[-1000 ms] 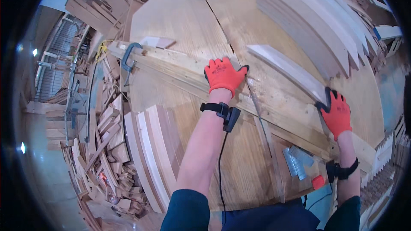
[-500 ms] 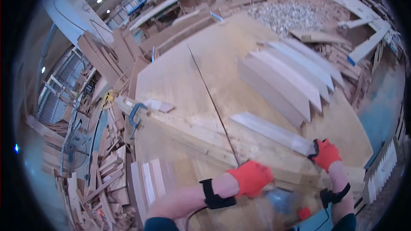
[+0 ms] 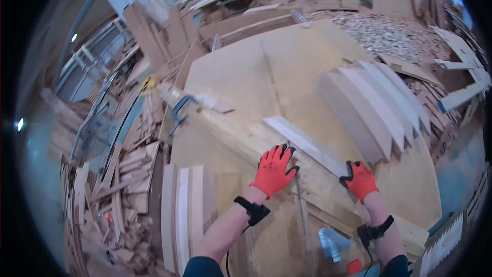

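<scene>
My right hand [image 3: 360,180], in a red glove with black fingertips, grips the near end of a pale, narrow wooden board [image 3: 306,142]. That board lies slantwise on the large plywood tabletop [image 3: 233,74], just beyond a long wooden beam [image 3: 236,132]. My left hand [image 3: 275,170], gloved the same way, is over the beam with fingers stretched and thumb apart; it holds nothing. Whether its palm touches the wood I cannot tell. A blue clamp [image 3: 180,113] sits at the beam's far left end, beside a short wooden offcut [image 3: 215,103].
Several boards with pointed ends stand side by side in a stack [image 3: 371,110] at the right. More strips [image 3: 183,215] lie at the near left. Clear-blue strips of small metal pieces [image 3: 333,243] and a red object [image 3: 354,266] are near me. Scrap wood [image 3: 130,184] is heaped on the left.
My left hand has moved forward, and its fingers are now spread. The board, gripped in my right hand, has shifted closer to the beam. The whole view has turned somewhat.
</scene>
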`<move>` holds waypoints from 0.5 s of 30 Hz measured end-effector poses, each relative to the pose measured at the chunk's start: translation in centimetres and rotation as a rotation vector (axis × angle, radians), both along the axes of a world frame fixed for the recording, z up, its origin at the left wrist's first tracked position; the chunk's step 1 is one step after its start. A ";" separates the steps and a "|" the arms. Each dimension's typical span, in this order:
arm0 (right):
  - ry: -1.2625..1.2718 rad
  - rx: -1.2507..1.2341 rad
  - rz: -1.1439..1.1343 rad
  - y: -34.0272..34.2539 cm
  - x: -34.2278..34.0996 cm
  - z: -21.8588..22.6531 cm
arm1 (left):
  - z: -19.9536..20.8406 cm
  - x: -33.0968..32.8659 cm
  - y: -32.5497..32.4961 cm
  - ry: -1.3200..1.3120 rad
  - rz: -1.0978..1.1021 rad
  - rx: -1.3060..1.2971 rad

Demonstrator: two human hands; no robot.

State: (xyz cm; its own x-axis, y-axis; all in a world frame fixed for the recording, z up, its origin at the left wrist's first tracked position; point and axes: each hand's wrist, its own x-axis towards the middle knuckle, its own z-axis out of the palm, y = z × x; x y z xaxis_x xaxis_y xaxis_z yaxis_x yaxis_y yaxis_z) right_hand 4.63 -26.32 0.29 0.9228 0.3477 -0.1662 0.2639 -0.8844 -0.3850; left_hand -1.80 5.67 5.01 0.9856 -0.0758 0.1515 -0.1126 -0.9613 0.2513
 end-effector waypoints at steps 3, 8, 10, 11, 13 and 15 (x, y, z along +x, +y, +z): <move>-0.010 0.017 0.044 4.3 1.9 0.4 | -1.9 -1.1 4.2 0.035 0.118 0.043; -0.051 -0.008 0.094 9.8 3.9 0.4 | -4.2 0.5 8.8 -0.031 0.205 -0.065; -0.064 0.050 0.148 11.5 4.7 -0.1 | -4.8 1.8 10.2 -0.037 0.249 -0.018; -0.068 0.076 0.173 12.2 5.2 -0.4 | -5.0 2.4 10.9 -0.026 0.265 0.006; -0.038 0.097 0.254 14.0 6.1 -0.8 | -5.2 3.2 12.0 0.009 0.296 0.025; -0.024 0.115 0.299 15.9 6.9 -1.1 | -5.1 3.7 12.6 0.023 0.313 0.088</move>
